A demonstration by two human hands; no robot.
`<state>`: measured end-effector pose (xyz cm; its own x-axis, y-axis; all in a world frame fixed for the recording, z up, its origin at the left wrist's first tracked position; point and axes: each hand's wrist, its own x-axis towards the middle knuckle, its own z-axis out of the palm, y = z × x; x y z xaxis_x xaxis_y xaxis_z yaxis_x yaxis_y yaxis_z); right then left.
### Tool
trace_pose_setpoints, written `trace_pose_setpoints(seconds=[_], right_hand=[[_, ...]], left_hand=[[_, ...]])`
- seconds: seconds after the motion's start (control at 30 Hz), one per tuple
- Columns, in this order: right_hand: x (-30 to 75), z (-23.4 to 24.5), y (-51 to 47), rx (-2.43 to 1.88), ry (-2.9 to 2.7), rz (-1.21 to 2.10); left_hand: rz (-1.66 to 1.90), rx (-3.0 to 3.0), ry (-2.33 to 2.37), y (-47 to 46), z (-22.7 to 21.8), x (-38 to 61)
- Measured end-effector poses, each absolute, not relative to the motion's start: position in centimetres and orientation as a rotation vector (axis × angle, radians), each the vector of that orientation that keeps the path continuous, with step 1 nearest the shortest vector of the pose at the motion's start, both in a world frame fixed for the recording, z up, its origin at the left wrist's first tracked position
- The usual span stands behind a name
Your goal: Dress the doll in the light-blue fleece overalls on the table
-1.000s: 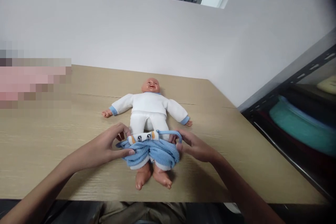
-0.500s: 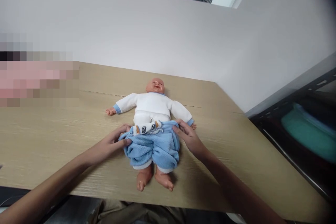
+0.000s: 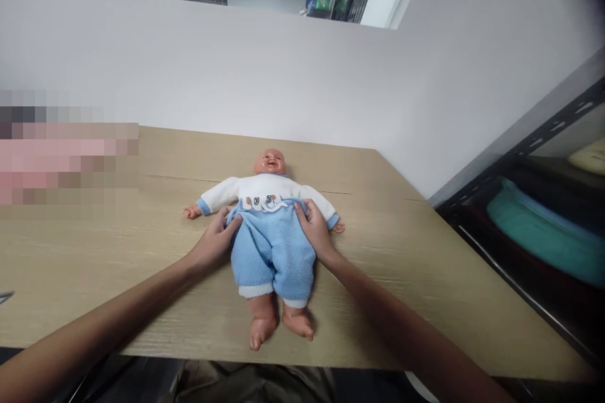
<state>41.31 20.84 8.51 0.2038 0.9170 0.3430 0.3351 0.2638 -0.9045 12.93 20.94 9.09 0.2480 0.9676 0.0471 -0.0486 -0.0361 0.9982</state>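
Observation:
A baby doll (image 3: 270, 162) lies on its back on the wooden table, head away from me and bare feet toward me. It wears a white top (image 3: 255, 185) with blue cuffs. Light blue overalls (image 3: 274, 252) with white leg hems cover its legs and reach up over the belly. Their white bib, printed with eyes, lies on the chest. My left hand (image 3: 220, 233) pinches the overalls' upper edge at the left side. At the opposite side, my right hand (image 3: 312, 223) grips the same edge between thumb and fingers.
The wooden table (image 3: 387, 264) runs back to a pale wall (image 3: 283, 75). On the right stands a black rack (image 3: 524, 157) with a teal item (image 3: 543, 233) on it. A pixelated patch hides the area at far left.
Both hands have drawn the overalls upward along the doll, from the hips to the belly. The bunched legs have straightened out, and more of the doll's ankles shows.

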Motion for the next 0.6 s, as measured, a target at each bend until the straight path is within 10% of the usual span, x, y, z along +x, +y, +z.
trace_pose_setpoints(seconds=[0.6], right_hand=[[41.8, 9.0, 20.2, -1.221, -1.296, 0.869]], left_hand=[[1.133, 1.236, 0.806, 23.9, 8.9, 12.9]])
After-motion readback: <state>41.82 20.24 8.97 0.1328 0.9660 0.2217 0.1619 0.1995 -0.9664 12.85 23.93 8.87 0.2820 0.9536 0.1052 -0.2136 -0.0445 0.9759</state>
